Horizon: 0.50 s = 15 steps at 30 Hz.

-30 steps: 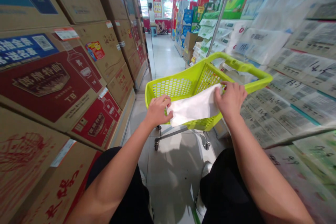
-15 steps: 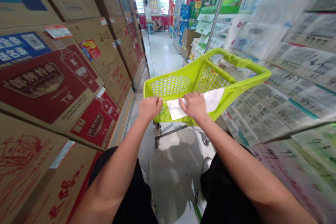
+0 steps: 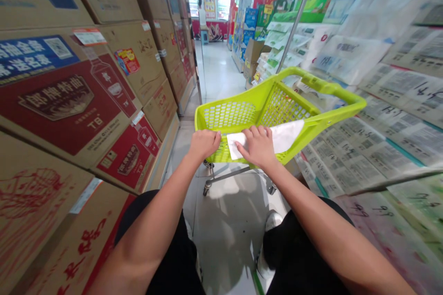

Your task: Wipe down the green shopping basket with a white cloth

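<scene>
A lime-green plastic shopping cart (image 3: 266, 110) stands in front of me, turned with its handle to the right. My left hand (image 3: 205, 144) is closed around the near top rim by the cart's left corner. Over the same rim hangs a white cloth (image 3: 289, 134), part inside and part along the outer side. My right hand (image 3: 258, 145) lies on this cloth, fingers curled over the rim and thumb stretched leftward on the outer face. The cloth is pinned between the hand and the rim. Fingertips inside the basket are hidden.
Stacked cardboard cartons (image 3: 62, 97) wall the left side. Packs of tissue paper (image 3: 377, 120) are piled on the right. A metal pole (image 3: 294, 32) rises behind the cart. Farther down the aisle are an open carton (image 3: 254, 57) and a blue stool (image 3: 205, 37).
My right hand has slid slightly left along the cloth, its thumb now spread farther out. My left hand keeps its grip on the rim. The whole view has shifted a little to the right.
</scene>
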{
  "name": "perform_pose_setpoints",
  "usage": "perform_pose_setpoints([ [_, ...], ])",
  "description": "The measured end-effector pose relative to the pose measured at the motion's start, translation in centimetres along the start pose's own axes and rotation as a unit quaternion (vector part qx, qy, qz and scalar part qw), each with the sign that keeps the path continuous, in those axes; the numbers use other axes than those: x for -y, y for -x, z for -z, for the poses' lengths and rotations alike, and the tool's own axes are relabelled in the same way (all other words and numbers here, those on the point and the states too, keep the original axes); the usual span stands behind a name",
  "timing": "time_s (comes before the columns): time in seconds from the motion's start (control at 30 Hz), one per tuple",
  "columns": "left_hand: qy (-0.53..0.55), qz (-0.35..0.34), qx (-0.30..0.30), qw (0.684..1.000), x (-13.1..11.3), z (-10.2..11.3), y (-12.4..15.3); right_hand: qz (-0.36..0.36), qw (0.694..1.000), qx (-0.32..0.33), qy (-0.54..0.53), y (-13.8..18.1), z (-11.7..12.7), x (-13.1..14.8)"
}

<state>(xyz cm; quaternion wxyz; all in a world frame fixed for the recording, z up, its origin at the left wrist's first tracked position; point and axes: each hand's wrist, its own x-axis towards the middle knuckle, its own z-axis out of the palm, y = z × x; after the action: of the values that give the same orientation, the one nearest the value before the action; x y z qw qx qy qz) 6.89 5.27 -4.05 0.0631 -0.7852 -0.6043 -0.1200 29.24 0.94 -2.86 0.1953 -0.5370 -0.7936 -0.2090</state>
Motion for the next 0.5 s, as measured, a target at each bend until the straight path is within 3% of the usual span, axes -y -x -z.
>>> perform_pose_setpoints([
  [0.1,0.0,0.004,-0.005,1.0,0.4,-0.1,-0.1,-0.001,1.0,0.002,0.009,0.2,0.4,-2.6],
  [0.2,0.006,-0.008,-0.007,1.0,0.5,-0.2,-0.1,-0.047,0.998,-0.022,0.036,0.5,0.6,-5.9],
  [0.27,0.01,-0.006,-0.009,1.0,0.2,-0.2,-0.1,-0.06,0.996,-0.035,0.048,0.7,0.6,-6.6],
  [0.33,0.013,0.003,-0.01,1.0,-0.1,-0.2,0.0,-0.061,0.996,-0.044,0.047,0.8,0.4,-5.5],
  [0.5,0.015,0.016,-0.015,1.0,-0.4,-0.2,0.1,-0.022,0.999,-0.024,0.002,0.6,-0.4,0.4],
])
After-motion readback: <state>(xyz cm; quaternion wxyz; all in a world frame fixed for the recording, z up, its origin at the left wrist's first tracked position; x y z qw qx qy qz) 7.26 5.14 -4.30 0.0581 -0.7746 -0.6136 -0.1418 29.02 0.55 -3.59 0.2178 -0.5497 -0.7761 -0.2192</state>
